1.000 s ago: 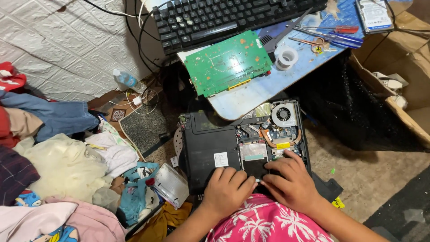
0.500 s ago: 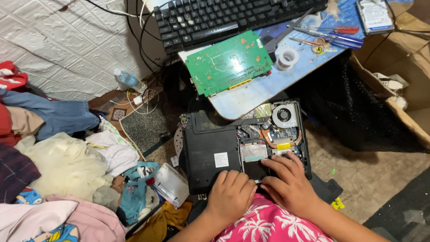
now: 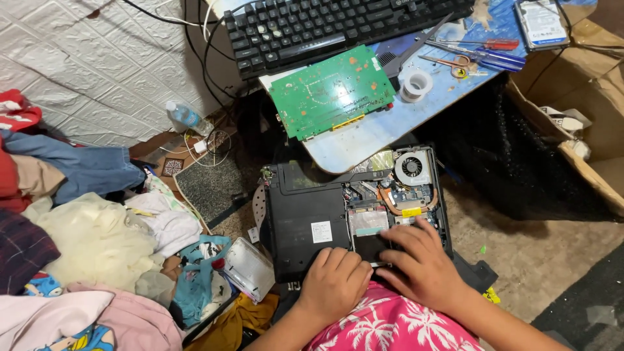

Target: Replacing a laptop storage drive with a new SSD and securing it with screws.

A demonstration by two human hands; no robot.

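The opened laptop (image 3: 354, 214) lies bottom-up on the person's lap, below the edge of the blue tabletop (image 3: 390, 127), with its cooling fan (image 3: 412, 168) and copper heat pipe exposed. The left hand (image 3: 335, 283) rests curled on the near edge of the black cover; the right hand (image 3: 422, 263) lies flat with spread fingers over the open bay beside it. Neither grip closes on anything that can be seen — both only press on the case.

To do this step well, the person should probably steady the case with the left hand and press evenly with the right, keeping the fingers off the bare board.

The part under the right palm is hidden, and the near edge of the laptop is covered by both hands. On the tabletop lie a green circuit board (image 3: 331, 91), a tape roll (image 3: 416, 84) and a black keyboard (image 3: 325, 26) — cut off at the top.
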